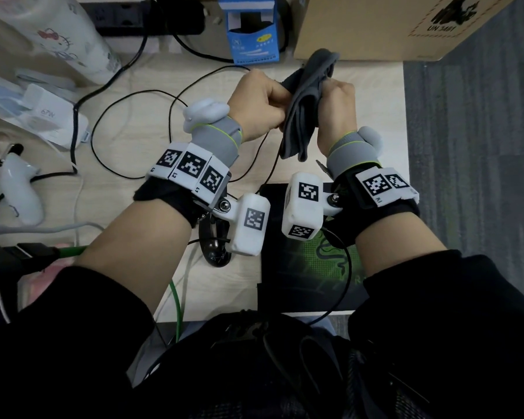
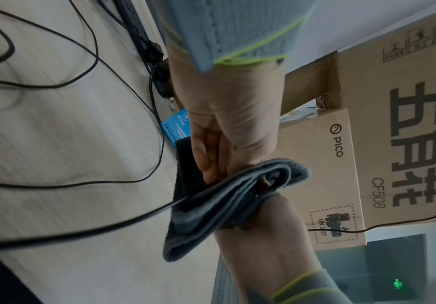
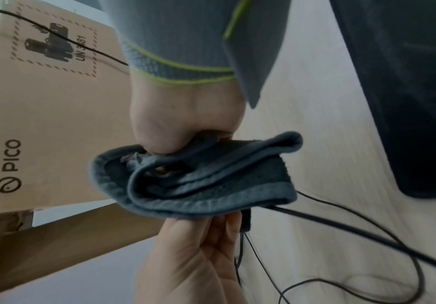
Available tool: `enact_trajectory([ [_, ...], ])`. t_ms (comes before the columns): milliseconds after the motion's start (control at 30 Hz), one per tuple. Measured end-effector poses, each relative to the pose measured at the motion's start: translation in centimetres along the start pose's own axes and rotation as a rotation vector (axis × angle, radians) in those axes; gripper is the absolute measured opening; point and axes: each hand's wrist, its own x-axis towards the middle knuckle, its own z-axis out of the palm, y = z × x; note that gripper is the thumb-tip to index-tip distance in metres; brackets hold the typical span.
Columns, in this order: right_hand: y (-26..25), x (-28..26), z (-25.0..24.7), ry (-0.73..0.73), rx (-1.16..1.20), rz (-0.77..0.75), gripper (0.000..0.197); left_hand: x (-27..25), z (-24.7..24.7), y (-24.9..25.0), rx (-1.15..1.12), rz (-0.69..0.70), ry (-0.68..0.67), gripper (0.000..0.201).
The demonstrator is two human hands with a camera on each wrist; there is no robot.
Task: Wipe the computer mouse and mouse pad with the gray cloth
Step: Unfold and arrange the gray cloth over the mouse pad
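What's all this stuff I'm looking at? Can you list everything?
gray cloth: one, gray, folded, held up between both hands
mouse pad: one, black with green logo, desk's near right
computer mouse: one, black, left of the pad, partly hidden
cardboard boxes: two, brown, far right
small box: one, blue, far middle
bottle: one, white, far left
power strip: one, black, far edge
controller: one, white, left
cables: several black, one green, across the desk
left hand: grip on the cloth
right hand: grip on the cloth
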Motion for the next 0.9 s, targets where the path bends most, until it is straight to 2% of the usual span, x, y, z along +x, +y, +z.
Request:
enact_trajectory([
  [233,1.1,0.3,-1.5,0.018,0.088,0.028,0.029,-0.5,-0.6,-1.4,-0.057,-0.032,0.084,0.008],
  [333,1.5,0.3,-1.8,-0.073,0.123,0.055,0.014,-0.5,-0.1,-1.9,-0.081,-0.037,0.114,0.009],
  [500,1.4,-0.1,-2.2,-0.209,0.132,0.05,0.012,-0.6,0.3,-1.6,0.012,0.002,0.034,0.011],
  [567,1.3,0.0,-2.0,-0.24,0.033,0.022,0.016,-0.6,0.5,-1.4,0.074,-0.011,0.013,0.016],
  [667,1.0,0.2,-1.4,-0.169,-0.107,0.017,0.023,-0.5,0.8,-0.8,0.088,-0.029,-0.012,0.018],
  [800,1.1,0.8,-1.3,0.009,-0.018,0.085,0.031,-0.2,1.5,0.2,0.111,0.004,-0.064,0.017],
  [900,2.2,1.5,-2.6,0.046,-0.006,0.108,0.026,0.1,1.6,-0.5,0.115,-0.051,-0.014,0.011],
])
